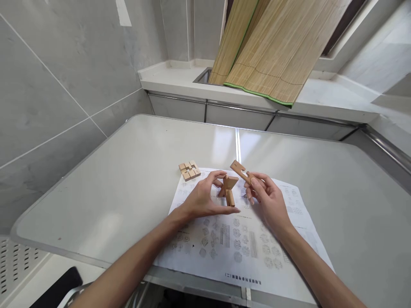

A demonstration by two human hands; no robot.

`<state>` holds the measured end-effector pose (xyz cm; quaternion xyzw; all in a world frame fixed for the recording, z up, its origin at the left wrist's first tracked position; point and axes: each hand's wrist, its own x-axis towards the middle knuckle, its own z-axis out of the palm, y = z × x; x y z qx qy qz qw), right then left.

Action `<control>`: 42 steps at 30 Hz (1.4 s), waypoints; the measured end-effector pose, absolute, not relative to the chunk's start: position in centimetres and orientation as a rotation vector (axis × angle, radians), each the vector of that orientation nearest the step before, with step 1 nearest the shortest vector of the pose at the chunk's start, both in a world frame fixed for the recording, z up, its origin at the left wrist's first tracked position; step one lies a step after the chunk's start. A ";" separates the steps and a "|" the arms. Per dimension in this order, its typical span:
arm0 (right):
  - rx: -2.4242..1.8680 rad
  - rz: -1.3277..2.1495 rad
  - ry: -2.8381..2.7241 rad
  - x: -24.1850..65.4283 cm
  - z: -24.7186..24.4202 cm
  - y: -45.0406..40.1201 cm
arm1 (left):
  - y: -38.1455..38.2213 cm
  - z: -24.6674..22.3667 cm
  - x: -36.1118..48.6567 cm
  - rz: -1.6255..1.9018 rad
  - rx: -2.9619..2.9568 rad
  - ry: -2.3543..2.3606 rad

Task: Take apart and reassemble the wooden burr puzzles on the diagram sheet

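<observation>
My left hand (205,197) holds a small assembly of crossed wooden pieces (229,188) between thumb and fingers, above a printed sheet. Just to its right, my right hand (265,192) pinches one end of a flat notched wooden piece (239,169), which points up and to the left. The two wooden parts are apart. Behind my left hand, a lighter block of notched wooden pieces (189,170) lies at the sheet's top left corner. The large white sheet (224,256) shows small diagrams and text.
Beneath the sheet is a pale table (135,171) with a seam down its middle. Beyond it stands a white counter (180,85) with a sink and a bamboo mat (272,51) hanging over its edge. A black object (58,286) is at the lower left.
</observation>
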<state>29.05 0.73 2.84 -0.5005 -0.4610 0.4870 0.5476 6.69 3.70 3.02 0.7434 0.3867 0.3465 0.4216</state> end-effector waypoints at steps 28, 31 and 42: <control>-1.594 0.432 -1.776 28.7 0.3 0.5 | 4.6 4.1 6.5 0.884 1.105 0.559; -1.591 0.403 -1.771 28.7 0.0 0.5 | 4.6 3.7 6.5 0.872 1.129 0.575; -1.418 0.384 -1.629 28.3 1.5 0.0 | 4.0 4.3 6.6 0.825 1.166 0.666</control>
